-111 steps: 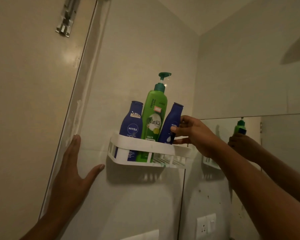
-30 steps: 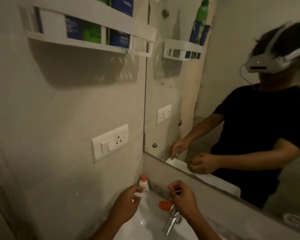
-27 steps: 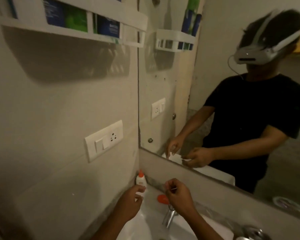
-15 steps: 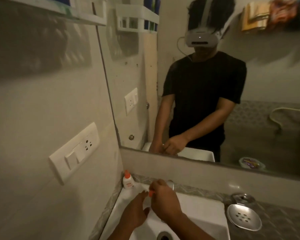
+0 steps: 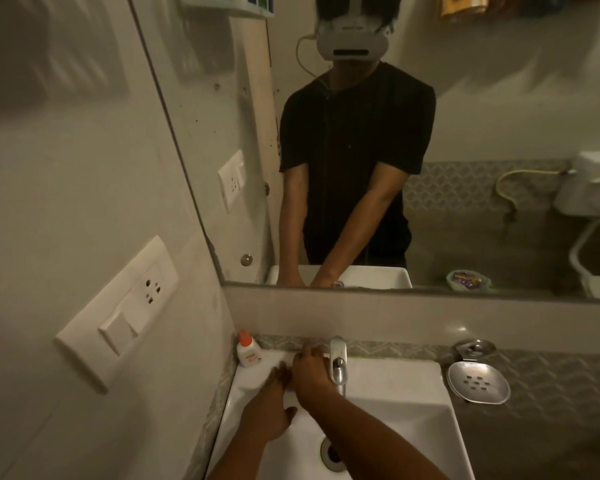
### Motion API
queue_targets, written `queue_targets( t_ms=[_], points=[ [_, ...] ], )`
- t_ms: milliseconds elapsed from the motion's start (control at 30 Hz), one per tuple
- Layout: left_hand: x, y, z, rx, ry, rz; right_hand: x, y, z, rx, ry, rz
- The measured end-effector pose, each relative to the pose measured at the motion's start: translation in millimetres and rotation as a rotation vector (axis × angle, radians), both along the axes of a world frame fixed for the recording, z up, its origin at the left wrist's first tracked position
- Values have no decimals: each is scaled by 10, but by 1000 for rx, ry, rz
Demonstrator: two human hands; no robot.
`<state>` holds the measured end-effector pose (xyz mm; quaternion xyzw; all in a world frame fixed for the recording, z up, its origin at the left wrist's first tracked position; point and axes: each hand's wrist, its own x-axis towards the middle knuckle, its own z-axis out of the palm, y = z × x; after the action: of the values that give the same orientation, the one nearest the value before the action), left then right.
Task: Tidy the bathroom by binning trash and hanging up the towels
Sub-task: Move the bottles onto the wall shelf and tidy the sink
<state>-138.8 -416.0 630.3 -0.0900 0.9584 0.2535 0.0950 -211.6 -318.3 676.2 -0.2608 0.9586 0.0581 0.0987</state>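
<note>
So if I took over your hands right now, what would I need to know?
Left hand: open, fingers reaching to the back rim of the sink.
Right hand: fingers down on that rim, beside the tap; whether it holds anything is hidden.
Things: a small orange-capped bottle stands at the rim's left corner; a soap dish sits right of the sink.
Done: nothing visibly binned or hung.
Left: bin the trash and hang the towels; no bin or towel shows clearly here.
</note>
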Motion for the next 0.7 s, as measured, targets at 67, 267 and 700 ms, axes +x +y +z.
queue_targets(
  t_ms=[67, 267, 700],
  points=[
    [-3, 3, 22, -21, -20, -35, 0, -24, -88, -2, 30, -17],
    [-37, -4, -130, -52, -38, -26, 34, -23, -164, 0, 69, 0],
    [-119, 2, -277, -48, -27, 26, -19, -109, -436, 3, -44, -78]
  ],
)
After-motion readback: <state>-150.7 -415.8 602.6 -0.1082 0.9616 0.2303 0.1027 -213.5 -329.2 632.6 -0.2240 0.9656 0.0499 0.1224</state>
